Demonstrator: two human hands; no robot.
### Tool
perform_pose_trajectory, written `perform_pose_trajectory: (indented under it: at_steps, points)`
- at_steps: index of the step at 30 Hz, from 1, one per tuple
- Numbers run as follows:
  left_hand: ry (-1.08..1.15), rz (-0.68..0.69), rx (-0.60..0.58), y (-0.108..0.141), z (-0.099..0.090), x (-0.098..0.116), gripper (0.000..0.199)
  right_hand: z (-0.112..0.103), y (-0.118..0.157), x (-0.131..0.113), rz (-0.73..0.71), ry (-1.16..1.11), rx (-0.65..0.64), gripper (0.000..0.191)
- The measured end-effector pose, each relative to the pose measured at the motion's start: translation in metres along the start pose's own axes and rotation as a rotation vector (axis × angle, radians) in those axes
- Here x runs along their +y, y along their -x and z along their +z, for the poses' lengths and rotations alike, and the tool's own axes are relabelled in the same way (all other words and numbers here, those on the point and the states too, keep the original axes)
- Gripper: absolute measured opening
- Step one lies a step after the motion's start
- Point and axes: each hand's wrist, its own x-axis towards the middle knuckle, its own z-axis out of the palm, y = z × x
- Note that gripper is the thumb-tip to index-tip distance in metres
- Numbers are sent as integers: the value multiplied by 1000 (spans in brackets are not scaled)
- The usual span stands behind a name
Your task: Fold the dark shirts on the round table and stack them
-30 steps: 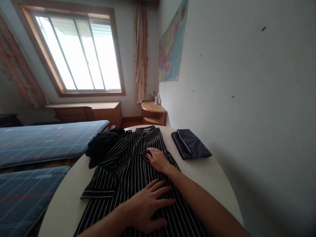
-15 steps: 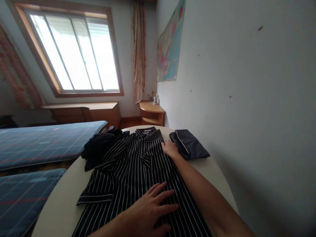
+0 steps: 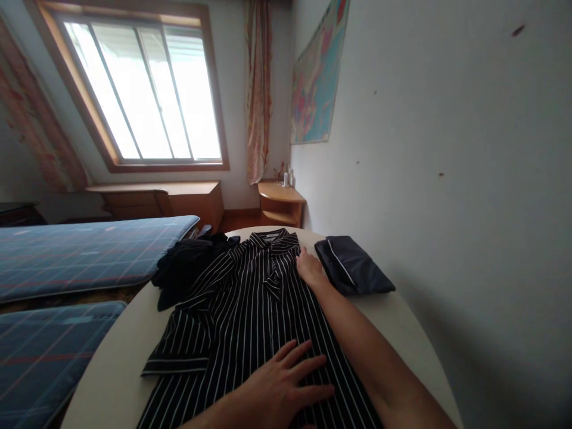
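Observation:
A black shirt [image 3: 250, 310] with white stripes lies spread on a round cream table [image 3: 107, 363], its collar at the far end. One sleeve reaches out to the left; on the right no sleeve shows past the shirt's side. My left hand [image 3: 290, 381] rests on the lower front, palm down with fingers spread. Farther off, my right hand [image 3: 310, 268] is at the shirt's right shoulder edge, its fingers curled in against the cloth. Part of its grip is hidden.
Folded dark grey clothing [image 3: 357, 265] lies right of my right hand. A heap of black clothes [image 3: 190, 262] sits at the table's left. Beds with blue plaid mattresses [image 3: 89, 250] stand to the left, a white wall [image 3: 438, 226] to the right, and a corner shelf [image 3: 281, 192] behind.
The view has shifted slightly, so the scene sits a little farther right. My right hand's fingers look more curled at the shirt's edge. My left hand stays spread on the shirt.

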Motion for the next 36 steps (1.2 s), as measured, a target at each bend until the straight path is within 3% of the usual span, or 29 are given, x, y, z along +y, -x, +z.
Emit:
perform_pose_trajectory:
  at_steps: [6,8,16,23,26,31,36]
  points:
    - [55,-12,-15,-6,-5,10,61,-3,20,0,-195,120,230,40]
    - [66,-22,-17,-10,-6,13,60,-5,28,-5,-260,103,246,38]
    - [56,-80,-5,-23,4,29,57,15,53,-11,-170,-56,-5,56]
    - [65,-48,0,-18,-16,28,44,20,61,10,-183,-74,-15,64]
    - [43,-102,-36,-13,-22,28,55,19,58,19,-168,-38,-33,64]
    - [44,-152,-72,-13,-12,37,70,18,55,25,-126,-5,-71,64]
    - [57,-135,37,-13,-8,31,49,17,56,25,-127,-19,-45,65]
